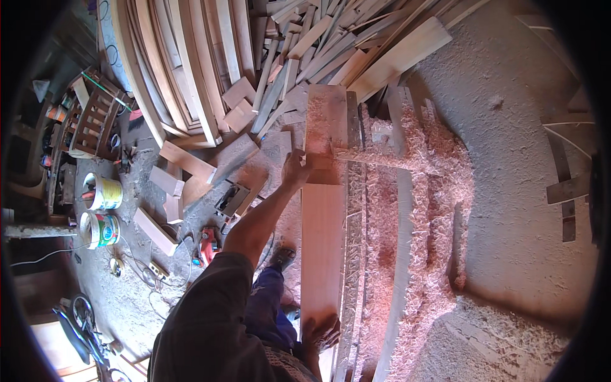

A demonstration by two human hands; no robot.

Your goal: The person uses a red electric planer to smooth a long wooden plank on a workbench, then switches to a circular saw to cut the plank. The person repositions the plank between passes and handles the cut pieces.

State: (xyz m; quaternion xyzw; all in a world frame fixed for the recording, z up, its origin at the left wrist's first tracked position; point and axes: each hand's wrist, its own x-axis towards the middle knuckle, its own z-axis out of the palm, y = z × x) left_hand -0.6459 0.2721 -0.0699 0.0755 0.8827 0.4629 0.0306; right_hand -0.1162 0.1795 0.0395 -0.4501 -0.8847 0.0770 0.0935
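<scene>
A long reddish wooden plank (323, 235) lies lengthwise on a shavings-covered bench, running away from me. My left hand (294, 169), at the end of my outstretched arm in a dark sleeve, grips the plank's left edge about halfway along. My right hand (322, 332), dusted with sawdust, sits on the plank's near end with its fingers spread over the wood. A narrow wooden strip (382, 160) crosses the far part of the plank towards the right.
Pink wood shavings (433, 191) pile up to the right of the plank. Stacked boards and offcuts (299, 44) fill the far side. On the dusty floor to the left are two paint buckets (102, 210), a red power tool (207, 245), cables and wood blocks (167, 184).
</scene>
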